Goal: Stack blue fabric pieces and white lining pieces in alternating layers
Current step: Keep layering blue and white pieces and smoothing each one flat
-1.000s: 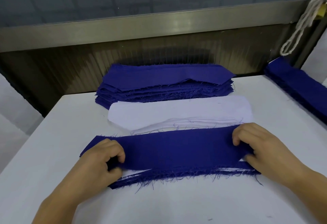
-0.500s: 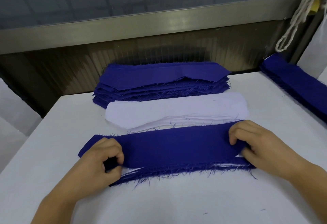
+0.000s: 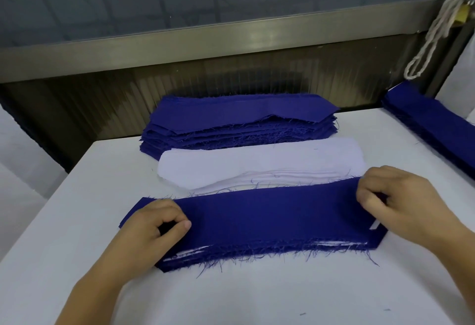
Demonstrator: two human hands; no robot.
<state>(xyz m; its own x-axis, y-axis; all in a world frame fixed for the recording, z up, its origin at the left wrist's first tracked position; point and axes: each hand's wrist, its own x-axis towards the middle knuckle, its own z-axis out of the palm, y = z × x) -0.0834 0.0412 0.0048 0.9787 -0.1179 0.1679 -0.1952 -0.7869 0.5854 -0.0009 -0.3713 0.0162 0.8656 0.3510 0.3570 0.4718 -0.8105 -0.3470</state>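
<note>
Pinching the top blue piece at both ends, left hand curled on the left end, right hand on the right. Lying on the mixed stack at the front of the white worktop, white edges peeking out. Sitting just behind: white lining pile, then blue pile.

deep blue fabric strip with white lining peeking at its frayed edge, white stack at 12, white table
</note>
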